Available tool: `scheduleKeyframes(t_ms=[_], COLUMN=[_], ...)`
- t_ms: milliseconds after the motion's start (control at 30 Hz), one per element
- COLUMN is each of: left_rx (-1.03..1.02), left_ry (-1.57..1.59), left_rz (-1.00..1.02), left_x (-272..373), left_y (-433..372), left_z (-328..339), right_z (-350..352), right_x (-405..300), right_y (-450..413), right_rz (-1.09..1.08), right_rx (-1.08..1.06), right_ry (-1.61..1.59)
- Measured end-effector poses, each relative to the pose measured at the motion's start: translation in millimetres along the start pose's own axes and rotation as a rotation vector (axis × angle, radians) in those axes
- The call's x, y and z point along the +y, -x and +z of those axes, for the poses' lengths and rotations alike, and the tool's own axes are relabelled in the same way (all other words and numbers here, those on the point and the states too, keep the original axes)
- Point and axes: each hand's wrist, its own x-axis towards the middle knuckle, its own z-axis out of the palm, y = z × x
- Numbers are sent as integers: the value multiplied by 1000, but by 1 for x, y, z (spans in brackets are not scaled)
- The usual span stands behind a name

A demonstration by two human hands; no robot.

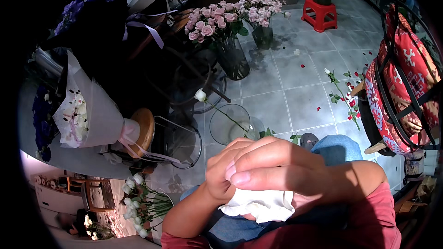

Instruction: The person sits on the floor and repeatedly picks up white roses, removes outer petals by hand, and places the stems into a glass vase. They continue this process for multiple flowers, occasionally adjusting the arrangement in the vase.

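Both hands meet close below the camera, above denim-clad knees. White petals (259, 204), apparently a rose bloom, show beneath my right hand (283, 171), whose curled fingers lie over them. My left hand (225, 166) is pressed against my right one, its fingers partly covered; whether it also grips the flower is hidden. Just beyond the hands, a clear glass vase (211, 124) stands on the floor with a single white rose (200, 95) leaning in it.
Pink roses (207, 24) fill a dark glass vase. A wrapped bouquet (104, 110) rests by a round wooden stool (142, 132) at left. White roses (133, 207) lie lower left. A cushioned chair (408, 76) stands right; petals and a cut rose stem (346, 100) litter the tiles.
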Motion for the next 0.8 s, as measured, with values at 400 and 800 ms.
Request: scheduleKeyframes(t_ms=[400,800], left_rx=[-46,-14], left_ry=[65,139], left_rz=[-19,68], left_x=[7,5], left_y=[-6,-10], left_z=[-1,9], right_z=[-8,-13], right_x=[-6,-3], right_y=[4,5], right_rz=[32,-40], right_rx=[-159,-253], right_ry=[-78,-218])
